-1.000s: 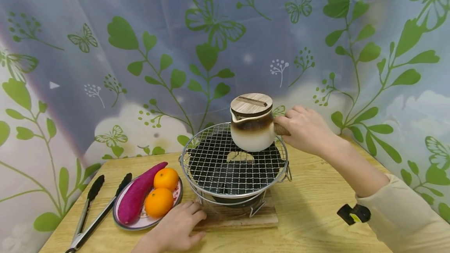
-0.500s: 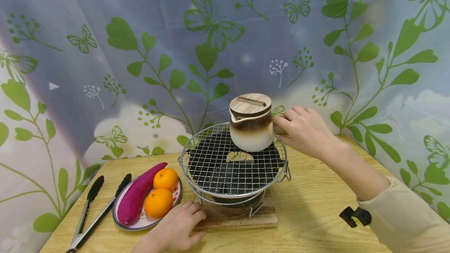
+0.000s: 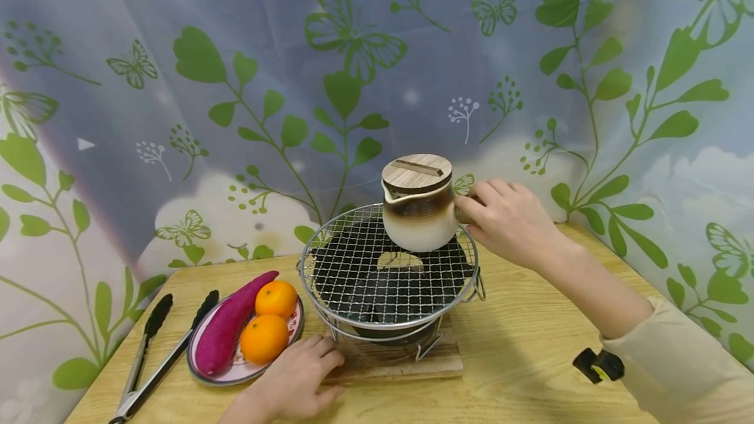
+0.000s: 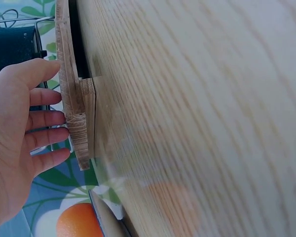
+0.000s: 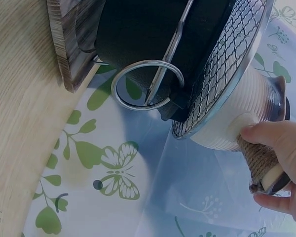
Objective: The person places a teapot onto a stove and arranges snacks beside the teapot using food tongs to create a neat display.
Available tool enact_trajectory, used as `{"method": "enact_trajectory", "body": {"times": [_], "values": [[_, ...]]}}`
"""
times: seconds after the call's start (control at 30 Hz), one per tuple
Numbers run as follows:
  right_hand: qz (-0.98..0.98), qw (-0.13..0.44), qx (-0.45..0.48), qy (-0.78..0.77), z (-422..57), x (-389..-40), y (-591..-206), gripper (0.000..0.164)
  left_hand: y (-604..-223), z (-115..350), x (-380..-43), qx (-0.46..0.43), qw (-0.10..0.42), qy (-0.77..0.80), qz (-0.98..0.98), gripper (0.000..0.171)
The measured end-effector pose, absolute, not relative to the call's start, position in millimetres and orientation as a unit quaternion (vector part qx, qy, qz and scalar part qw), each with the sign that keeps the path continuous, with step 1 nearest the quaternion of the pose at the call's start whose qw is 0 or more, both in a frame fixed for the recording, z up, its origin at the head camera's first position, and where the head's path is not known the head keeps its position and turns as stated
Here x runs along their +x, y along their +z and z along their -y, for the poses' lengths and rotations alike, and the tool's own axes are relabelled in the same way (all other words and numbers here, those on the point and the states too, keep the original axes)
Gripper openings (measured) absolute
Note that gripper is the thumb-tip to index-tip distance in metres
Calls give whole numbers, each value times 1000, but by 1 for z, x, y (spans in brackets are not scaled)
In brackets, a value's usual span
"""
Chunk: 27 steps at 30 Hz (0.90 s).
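A teapot (image 3: pixel 417 228), white below and brown at the neck, with a wooden lid (image 3: pixel 416 171), sits on the back right of the round wire grill rack (image 3: pixel 385 300). My right hand (image 3: pixel 506 218) grips its side handle, which is wrapped in cord (image 5: pixel 258 157); thumb and fingers curl round it in the right wrist view. Beneath the rack is a black stove (image 5: pixel 138 44) on a wooden board (image 3: pixel 406 368). My left hand (image 3: pixel 297 375) lies at the board's front left corner, its fingertips (image 4: pixel 60 155) right at the board's edge, fingers loosely extended.
Left of the stove, an oval plate (image 3: pixel 238 375) holds a purple sweet potato (image 3: pixel 226 335) and two oranges (image 3: pixel 264 339). Metal tongs with black tips (image 3: pixel 158 315) lie farther left. A patterned curtain (image 3: pixel 265 51) hangs behind the wooden table (image 3: pixel 530 358).
The head view has shifted slightly, moving the whole scene a little to the left. Both hands keep their places on the teapot handle and at the board.
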State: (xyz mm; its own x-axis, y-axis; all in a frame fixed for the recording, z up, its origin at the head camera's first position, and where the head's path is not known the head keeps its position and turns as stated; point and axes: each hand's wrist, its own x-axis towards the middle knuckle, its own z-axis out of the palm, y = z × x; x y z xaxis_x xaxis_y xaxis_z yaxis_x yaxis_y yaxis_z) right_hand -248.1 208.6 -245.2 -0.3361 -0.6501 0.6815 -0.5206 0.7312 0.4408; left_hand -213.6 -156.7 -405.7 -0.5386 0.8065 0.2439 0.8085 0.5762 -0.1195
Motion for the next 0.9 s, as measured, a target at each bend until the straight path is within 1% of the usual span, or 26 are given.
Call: {"method": "enact_trajectory", "body": {"times": [0.13,0.23,0.43,0.53,0.6,0.73,0.9], "values": [[817,448,356,-72,-208,-248,-245,46,-406,156,-214,-462,141,-3,875,29],[814,453,359,-65,-208,-248,-245,47,-406,156,-215,-462,143,-2,875,29],[784,491,378,-42,-208,-248,-246,42,-405,156,-215,-466,147,-4,873,28],[759,518,393,-21,-207,-245,-247,35,-406,156,-215,-471,154,-5,868,28],[742,535,405,-7,-206,-241,-248,33,-406,156,-215,-473,158,-6,867,28],[718,556,419,7,-204,-231,-249,37,-407,156,-215,-471,158,-4,868,29],[710,560,427,16,-202,-218,-252,37,-407,156,-215,-465,151,-3,872,29]]}}
